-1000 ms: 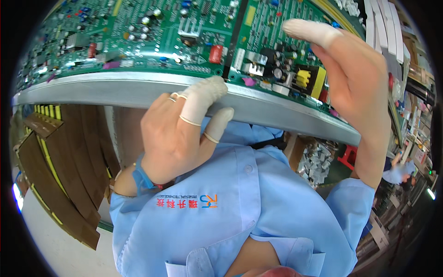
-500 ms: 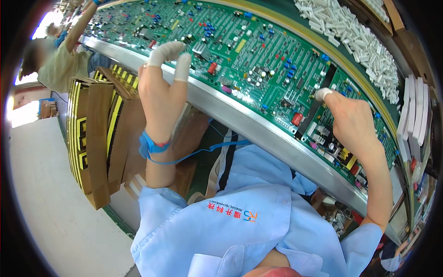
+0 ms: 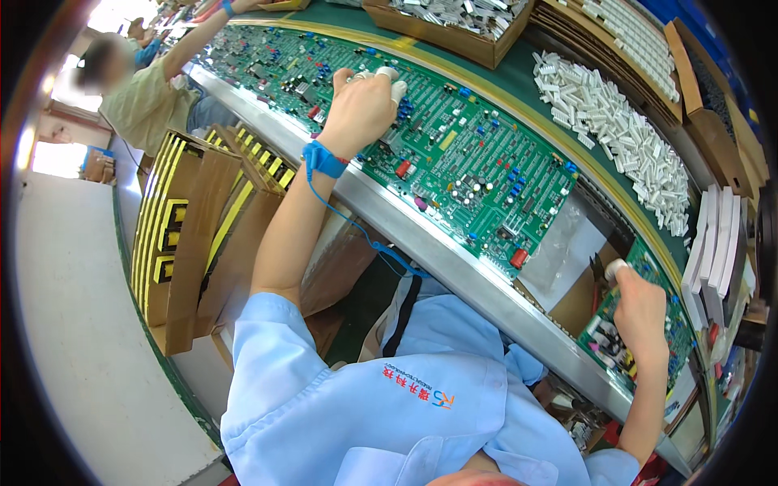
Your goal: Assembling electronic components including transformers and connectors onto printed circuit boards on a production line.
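My left hand (image 3: 363, 112), white covers on its fingertips and a blue corded band at the wrist, is over the populated green circuit boards (image 3: 474, 174). Its fingers curl down onto component tops; whatever they may hold is hidden. Far to the right, my right hand (image 3: 640, 312) bends its fingers at the inner edge of a separate green circuit board (image 3: 604, 332). A white cover shows on one fingertip there, beside a small dark piece I cannot make out. Between the boards, a gap shows clear plastic, white paper (image 3: 577, 235) and brown cardboard.
A metal rail (image 3: 438, 231) runs along the near side. White ribbed parts (image 3: 620, 146) lie heaped beyond the boards, near a cardboard box (image 3: 478, 49) of metallic parts. Cartons with yellow-edged pieces (image 3: 182, 235) stand at left. Another person (image 3: 150, 105) reaches in at far left.
The right-hand board has moved right with my right hand, opening a gap beside the other boards. My left hand has gone from raised and spread to curled over components. The view has shifted.
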The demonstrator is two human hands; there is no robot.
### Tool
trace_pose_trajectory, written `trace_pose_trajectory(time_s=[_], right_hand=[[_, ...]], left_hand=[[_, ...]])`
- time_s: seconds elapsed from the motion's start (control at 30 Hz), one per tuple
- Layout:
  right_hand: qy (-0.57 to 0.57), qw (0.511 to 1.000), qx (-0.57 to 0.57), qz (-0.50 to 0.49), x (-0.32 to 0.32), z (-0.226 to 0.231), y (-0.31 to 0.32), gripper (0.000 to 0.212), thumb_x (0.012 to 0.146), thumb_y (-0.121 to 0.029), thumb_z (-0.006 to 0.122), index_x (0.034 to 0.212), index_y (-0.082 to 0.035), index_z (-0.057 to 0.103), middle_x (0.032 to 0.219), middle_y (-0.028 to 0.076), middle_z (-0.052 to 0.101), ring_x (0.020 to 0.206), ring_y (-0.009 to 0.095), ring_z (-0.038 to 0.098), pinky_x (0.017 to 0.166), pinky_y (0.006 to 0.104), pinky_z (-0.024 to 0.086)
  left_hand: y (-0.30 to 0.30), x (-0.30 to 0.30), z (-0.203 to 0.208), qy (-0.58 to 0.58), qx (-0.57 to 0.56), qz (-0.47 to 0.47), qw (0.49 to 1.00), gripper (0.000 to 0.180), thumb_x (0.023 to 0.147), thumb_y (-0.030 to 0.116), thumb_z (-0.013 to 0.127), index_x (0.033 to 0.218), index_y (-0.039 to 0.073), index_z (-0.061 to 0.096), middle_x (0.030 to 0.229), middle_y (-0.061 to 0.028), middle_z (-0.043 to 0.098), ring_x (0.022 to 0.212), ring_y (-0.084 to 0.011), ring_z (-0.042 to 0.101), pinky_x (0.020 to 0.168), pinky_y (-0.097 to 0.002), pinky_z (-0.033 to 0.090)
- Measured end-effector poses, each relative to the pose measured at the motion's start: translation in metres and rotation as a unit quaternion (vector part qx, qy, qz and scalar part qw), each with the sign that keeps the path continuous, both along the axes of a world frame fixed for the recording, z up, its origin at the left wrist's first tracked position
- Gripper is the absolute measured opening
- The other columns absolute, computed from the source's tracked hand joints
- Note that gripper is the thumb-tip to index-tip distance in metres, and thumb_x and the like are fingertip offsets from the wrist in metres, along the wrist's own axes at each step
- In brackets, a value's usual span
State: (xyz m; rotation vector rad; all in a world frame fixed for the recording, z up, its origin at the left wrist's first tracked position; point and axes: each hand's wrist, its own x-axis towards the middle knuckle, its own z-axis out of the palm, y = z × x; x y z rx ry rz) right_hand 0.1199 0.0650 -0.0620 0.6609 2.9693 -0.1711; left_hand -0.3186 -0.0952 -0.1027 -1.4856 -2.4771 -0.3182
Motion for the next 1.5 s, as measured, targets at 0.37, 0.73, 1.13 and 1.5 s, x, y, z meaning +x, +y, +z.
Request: trace_pose_trajectory(time_s=[0.37,0.73,1.13,1.5], right_hand=[[-0.061,0.982,0.059,-0.170,0.076,-0.003,0.009,0.023,0.075,0.006,0.055,0.094,-0.007,0.056,0.086,0.011,0.066,0.076,0.035,0.065,0.063,0.0449,0.050],[-0.112,0.965,0.075,-0.224,0.125,-0.010,0.033,0.019,0.078,0.004,0.056,0.093,-0.007,0.057,0.083,0.009,0.066,0.077,0.033,0.065,0.064,0.0440,0.050],[0.183,0.963,0.195,-0.031,-0.047,-0.035,0.110,0.015,0.080,-0.003,0.064,0.094,-0.007,0.060,0.089,0.008,0.062,0.082,0.028,0.067,0.063,0.0393,0.055],[0.278,0.944,0.175,-0.001,-0.049,-0.031,0.109,0.026,0.079,-0.003,0.063,0.104,-0.009,0.064,0.083,0.009,0.064,0.076,0.029,0.068,0.062,0.0388,0.054]], left_hand=[[0.003,0.016,0.010,-0.055,0.006,-0.005,0.998,0.035,0.098,0.036,0.050,0.113,0.008,0.065,0.088,-0.0178,0.071,0.090,-0.0342,0.066,0.098,-0.0448,0.035],[0.025,0.105,0.022,-0.113,0.004,-0.147,0.983,0.035,0.097,0.030,0.057,0.109,-0.001,0.065,0.090,-0.0168,0.072,0.086,-0.0310,0.066,0.099,-0.0424,0.034],[0.095,0.136,0.044,-0.012,-0.003,-0.278,0.960,0.011,0.086,0.016,0.066,0.093,0.009,0.071,0.086,-0.0114,0.070,0.086,-0.0285,0.064,0.094,-0.0407,0.038],[0.181,0.137,0.008,0.026,0.023,-0.348,0.937,0.013,0.084,0.022,0.069,0.085,0.010,0.073,0.082,-0.0105,0.069,0.082,-0.0272,0.064,0.087,-0.0405,0.039]])
